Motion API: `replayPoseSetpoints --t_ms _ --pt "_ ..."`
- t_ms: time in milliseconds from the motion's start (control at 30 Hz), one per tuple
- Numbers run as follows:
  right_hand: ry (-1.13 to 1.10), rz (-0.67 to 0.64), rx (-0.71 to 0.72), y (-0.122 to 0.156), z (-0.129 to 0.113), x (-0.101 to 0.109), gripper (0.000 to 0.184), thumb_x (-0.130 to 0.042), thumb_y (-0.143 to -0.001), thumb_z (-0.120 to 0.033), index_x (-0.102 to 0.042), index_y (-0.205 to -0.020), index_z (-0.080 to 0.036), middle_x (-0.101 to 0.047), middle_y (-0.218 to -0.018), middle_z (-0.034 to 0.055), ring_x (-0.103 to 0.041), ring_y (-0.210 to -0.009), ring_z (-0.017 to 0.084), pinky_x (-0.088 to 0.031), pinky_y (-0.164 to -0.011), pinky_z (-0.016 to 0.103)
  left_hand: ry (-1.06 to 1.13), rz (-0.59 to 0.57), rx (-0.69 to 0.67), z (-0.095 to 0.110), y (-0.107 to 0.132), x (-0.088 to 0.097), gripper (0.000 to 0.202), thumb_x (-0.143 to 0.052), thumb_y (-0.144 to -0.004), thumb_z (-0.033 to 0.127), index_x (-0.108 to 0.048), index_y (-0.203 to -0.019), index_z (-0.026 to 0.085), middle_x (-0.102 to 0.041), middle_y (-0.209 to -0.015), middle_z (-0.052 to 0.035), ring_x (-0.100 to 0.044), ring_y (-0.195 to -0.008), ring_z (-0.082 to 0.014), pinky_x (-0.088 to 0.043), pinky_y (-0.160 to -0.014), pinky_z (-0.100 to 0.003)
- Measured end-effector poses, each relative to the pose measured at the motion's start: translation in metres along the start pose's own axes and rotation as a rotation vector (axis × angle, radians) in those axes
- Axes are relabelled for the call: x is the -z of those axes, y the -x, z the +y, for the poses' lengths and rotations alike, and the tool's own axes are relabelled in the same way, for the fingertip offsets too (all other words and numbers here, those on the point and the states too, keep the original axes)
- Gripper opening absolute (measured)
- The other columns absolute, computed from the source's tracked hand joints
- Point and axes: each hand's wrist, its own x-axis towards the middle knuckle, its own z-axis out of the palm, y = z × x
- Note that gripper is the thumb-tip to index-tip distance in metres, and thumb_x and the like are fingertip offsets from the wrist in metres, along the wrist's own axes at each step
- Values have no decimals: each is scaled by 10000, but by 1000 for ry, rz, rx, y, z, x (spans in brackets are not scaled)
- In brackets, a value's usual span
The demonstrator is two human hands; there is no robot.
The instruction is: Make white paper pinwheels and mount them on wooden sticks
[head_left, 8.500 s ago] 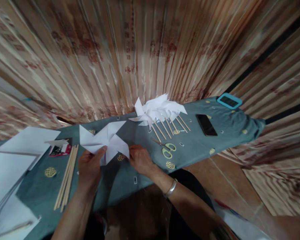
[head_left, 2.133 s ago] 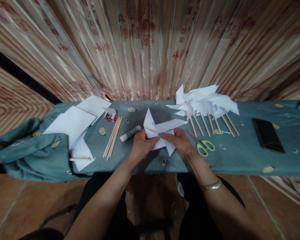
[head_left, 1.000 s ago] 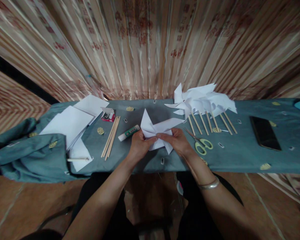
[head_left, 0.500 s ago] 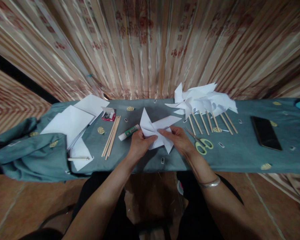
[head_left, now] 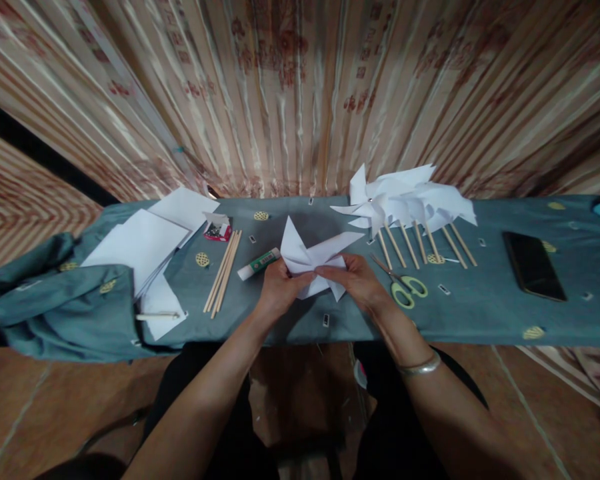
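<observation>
A half-folded paper pinwheel (head_left: 311, 261) is being held over the teal cloth (head_left: 480, 310) at the centre of the frame; whether it is being rested on the cloth cannot be told. It is being gripped from the left by the left hand (head_left: 279, 293), whose fingers are being closed narrowly on the paper's lower left part. From the right it is being pinched by the right hand (head_left: 359, 283), its fingertips (head_left: 325, 270) being pressed on a flap near the paper's middle. Two pointed blades are being raised toward the top of the frame, and one is being pointed down toward the cloth's near edge. A silver bangle (head_left: 420, 366) is being worn on the right wrist, lower right of centre.

Just left of the left hand, a glue stick (head_left: 259, 263) is being kept on the cloth, and further left a bundle of wooden sticks (head_left: 223, 270) is being kept apart from both hands. A small open box (head_left: 217, 230) is being shown above the sticks, and a pile of white sheets (head_left: 140, 243) is being spread at the left of the frame. Just right of the right hand, green-handled scissors (head_left: 405, 288) are being kept near but untouched. Above them, finished pinwheels (head_left: 405, 199) on sticks are being kept at the cloth's far edge, beneath the striped curtain (head_left: 300, 93). A dark phone (head_left: 534, 265) is being kept flat at the right of the frame, well apart from the hands.
</observation>
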Motion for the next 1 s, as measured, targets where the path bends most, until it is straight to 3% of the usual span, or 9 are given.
replayPoseSetpoints --t_ms 100,333,500,800,1000 --pt "-33 -2 -6 1 0 0 255 -840 -509 -321 -720 -688 -185 -709 -647 -19 -598 -553 126 -470 -581 262 -19 -20 -14 2 1 1 250 -767 -587 211 -734 -820 128 -752 -825 -51 -679 -740 -200 -528 -698 -288" --pt "-43 -11 -35 2 -2 -2 243 -841 -518 -291 -742 -714 -186 -719 -669 -14 -605 -574 128 -475 -594 262 128 39 37 12 3 1 372 -835 -491 257 -712 -817 128 -744 -776 -43 -676 -715 -205 -529 -712 -318" --pt "-49 -38 -39 2 -2 -5 265 -844 -516 -283 -752 -746 -190 -732 -716 -18 -616 -611 126 -477 -622 254 112 76 23 14 5 2 423 -833 -495 248 -723 -887 132 -742 -810 -42 -675 -753 -205 -517 -742 -316" --pt "-42 -26 -25 3 2 -10 261 -843 -521 -310 -741 -726 -186 -719 -701 -12 -601 -608 129 -467 -606 259 44 76 -25 8 6 6 346 -778 -579 237 -725 -909 146 -745 -833 -41 -673 -761 -196 -515 -725 -295" --pt "-57 20 -5 0 3 -9 246 -848 -506 -320 -715 -654 -175 -696 -630 -13 -579 -555 122 -446 -570 259 108 26 16 7 5 6 318 -791 -540 221 -698 -832 134 -736 -783 -34 -661 -693 -183 -517 -673 -287"
